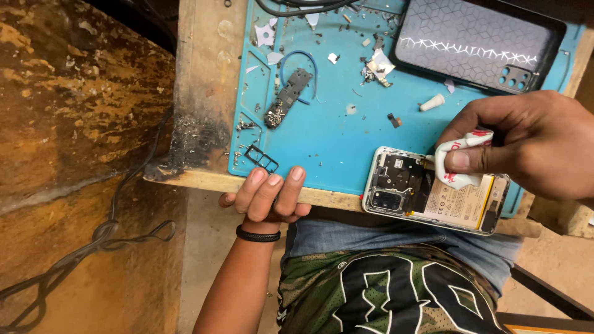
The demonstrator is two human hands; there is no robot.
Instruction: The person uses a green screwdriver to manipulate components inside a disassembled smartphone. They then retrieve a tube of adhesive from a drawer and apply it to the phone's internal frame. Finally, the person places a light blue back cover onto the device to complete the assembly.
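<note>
An opened phone (408, 188) with its back off lies at the near edge of the blue work mat (334, 133), its circuit board and battery showing. My right hand (538, 148) comes in from the right and pinches a small white tube with red print (458, 154), whose tip rests on the phone's inside near the battery's top. My left hand (267, 198), with a black band on the wrist, holds nothing but the wooden table's front edge (210, 180), fingers curled over it just left of the phone.
A dark patterned phone back cover (476, 40) lies at the mat's far right. A small black board with a blue wire (288, 96), a black tray frame (261, 158), a white cap (432, 102) and scattered screws and scraps lie on the mat. Cables (105, 235) hang at left.
</note>
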